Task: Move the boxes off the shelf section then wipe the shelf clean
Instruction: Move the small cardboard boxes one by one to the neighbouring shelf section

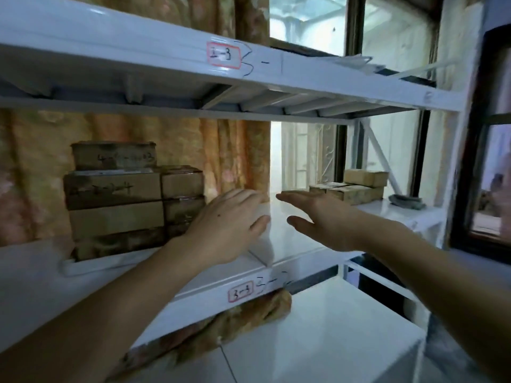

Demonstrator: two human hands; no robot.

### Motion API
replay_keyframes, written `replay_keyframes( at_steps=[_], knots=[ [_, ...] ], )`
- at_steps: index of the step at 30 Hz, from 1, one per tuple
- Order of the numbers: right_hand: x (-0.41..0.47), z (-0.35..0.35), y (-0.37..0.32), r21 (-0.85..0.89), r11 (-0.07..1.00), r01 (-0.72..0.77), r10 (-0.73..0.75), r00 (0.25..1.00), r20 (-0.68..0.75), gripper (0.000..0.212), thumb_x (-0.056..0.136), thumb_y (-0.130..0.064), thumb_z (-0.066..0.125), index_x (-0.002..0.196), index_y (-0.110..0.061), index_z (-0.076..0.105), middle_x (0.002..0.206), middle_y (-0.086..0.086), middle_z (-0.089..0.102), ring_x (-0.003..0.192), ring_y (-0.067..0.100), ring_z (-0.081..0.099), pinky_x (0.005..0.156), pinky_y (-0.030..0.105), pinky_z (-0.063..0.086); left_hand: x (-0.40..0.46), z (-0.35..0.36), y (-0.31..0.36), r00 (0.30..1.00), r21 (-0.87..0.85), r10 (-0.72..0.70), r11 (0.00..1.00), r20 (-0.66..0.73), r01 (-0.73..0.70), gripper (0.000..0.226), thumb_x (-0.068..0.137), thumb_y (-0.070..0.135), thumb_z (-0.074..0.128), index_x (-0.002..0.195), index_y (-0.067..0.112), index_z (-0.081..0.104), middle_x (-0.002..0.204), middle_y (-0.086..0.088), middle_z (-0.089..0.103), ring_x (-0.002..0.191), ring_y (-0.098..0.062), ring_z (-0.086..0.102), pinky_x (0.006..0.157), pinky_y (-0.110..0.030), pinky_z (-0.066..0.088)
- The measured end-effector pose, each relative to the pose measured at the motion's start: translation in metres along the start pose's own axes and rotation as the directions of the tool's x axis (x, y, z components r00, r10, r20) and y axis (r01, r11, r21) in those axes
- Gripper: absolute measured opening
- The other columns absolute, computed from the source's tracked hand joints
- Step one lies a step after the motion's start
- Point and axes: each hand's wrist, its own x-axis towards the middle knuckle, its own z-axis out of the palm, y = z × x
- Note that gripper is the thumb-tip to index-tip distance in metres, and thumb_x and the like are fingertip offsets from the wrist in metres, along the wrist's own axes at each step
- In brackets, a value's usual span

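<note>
Hands, left hand (226, 225) and right hand (323, 217), are reaching empty with grip apart beside stacked boxes (132, 200) on the shelf (293, 228); recommending grasping the stack's right column at both sides, lifting level.

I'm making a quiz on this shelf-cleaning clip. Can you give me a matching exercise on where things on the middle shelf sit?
Things:
1. tall stack of boxes
2. small boxes
3. grey cloth
4. left hand

Places:
A. far right end of the shelf, near the upright
B. left side, in front of the curtain
C. right of centre, by the window
D. open, beside the tall stack's right edge

Pairs: 1-B, 2-C, 3-A, 4-D
</note>
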Motion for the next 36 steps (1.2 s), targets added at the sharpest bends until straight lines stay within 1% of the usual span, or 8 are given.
replay_keyframes(
  at_steps=[3,7,11,14,24,29,33,36],
  knots=[
    [-0.048,-0.006,0.055,-0.009,0.999,-0.050,0.051,0.998,0.029,0.054,0.103,-0.038,0.042,0.154,-0.031,0.027,0.158,-0.008,0.032,0.139,0.018,0.039,0.110,0.030,0.031,0.027,0.026,0.058,1.000,-0.046,-0.006,0.999,0.009,0.006,0.052,0.101,0.051,0.036,0.147,0.028,0.037,0.151,0.013,0.038,0.136,-0.008,0.033,0.112,-0.033,0.031],
    [-0.116,-0.016,0.128,0.015,0.991,-0.130,0.128,0.988,0.080,0.053,0.102,-0.038,0.044,0.153,-0.034,0.027,0.158,-0.011,0.030,0.141,0.013,0.034,0.113,0.029,0.030,0.060,0.065,0.141,1.000,-0.101,0.008,0.995,0.003,-0.007,0.049,0.100,0.051,0.037,0.146,0.033,0.037,0.153,0.015,0.036,0.137,-0.008,0.033,0.111,-0.028,0.028],
    [-0.159,-0.022,0.191,0.044,0.975,-0.219,0.211,0.968,0.139,0.053,0.102,-0.040,0.045,0.151,-0.040,0.026,0.157,-0.014,0.029,0.132,0.013,0.046,0.107,0.032,0.038,0.092,0.102,0.204,0.999,-0.149,0.016,0.989,0.038,-0.010,0.050,0.100,0.052,0.037,0.146,0.034,0.036,0.154,0.015,0.036,0.138,-0.008,0.033,0.111,-0.028,0.027],
    [-0.170,-0.021,0.230,0.070,0.969,-0.235,0.224,0.964,0.141,0.052,0.102,-0.036,0.046,0.151,-0.037,0.028,0.157,-0.012,0.031,0.130,0.014,0.048,0.107,0.033,0.038,0.116,0.126,0.228,0.998,-0.151,0.021,0.989,0.052,-0.013,0.050,0.100,0.053,0.036,0.147,0.034,0.036,0.153,0.015,0.036,0.137,-0.007,0.033,0.110,-0.026,0.026],
    [-0.132,0.019,0.340,0.068,0.985,-0.160,0.152,0.982,0.110,0.052,0.102,-0.036,0.046,0.151,-0.032,0.030,0.156,-0.009,0.034,0.136,0.013,0.042,0.110,0.029,0.033,0.208,0.195,0.212,0.994,-0.102,-0.018,0.994,0.104,0.029,0.052,0.099,0.053,0.039,0.144,0.029,0.042,0.145,0.009,0.046,0.131,-0.013,0.043,0.106,-0.035,0.039],
    [-0.091,0.027,0.397,0.050,0.992,-0.120,0.116,0.990,0.080,0.052,0.101,-0.037,0.047,0.151,-0.030,0.032,0.154,-0.008,0.038,0.138,0.015,0.040,0.111,0.031,0.032,0.263,0.206,0.186,0.987,-0.079,-0.093,0.991,0.130,0.104,0.039,0.096,0.056,0.040,0.114,0.027,0.058,0.110,0.008,0.061,0.103,-0.019,0.057,0.085,-0.039,0.049],
    [-0.062,0.045,0.438,0.078,0.993,-0.093,0.088,0.994,0.069,0.052,0.101,-0.038,0.047,0.150,-0.027,0.035,0.152,-0.006,0.042,0.137,0.015,0.040,0.112,0.032,0.031,0.294,0.221,0.179,0.979,-0.057,-0.158,0.984,0.132,0.166,0.050,0.098,0.054,0.043,0.141,0.028,0.048,0.139,0.007,0.053,0.123,-0.016,0.049,0.091,-0.029,0.040],
    [-0.033,0.058,0.464,0.088,0.996,-0.033,0.026,0.997,0.072,0.050,0.100,-0.037,0.048,0.148,-0.025,0.038,0.149,-0.004,0.044,0.136,0.017,0.041,0.112,0.037,0.033,0.313,0.233,0.176,0.971,-0.022,-0.184,0.982,0.152,0.189,0.051,0.098,0.051,0.044,0.143,0.026,0.045,0.142,0.004,0.052,0.126,-0.016,0.047,0.096,-0.030,0.038]
  ],
)
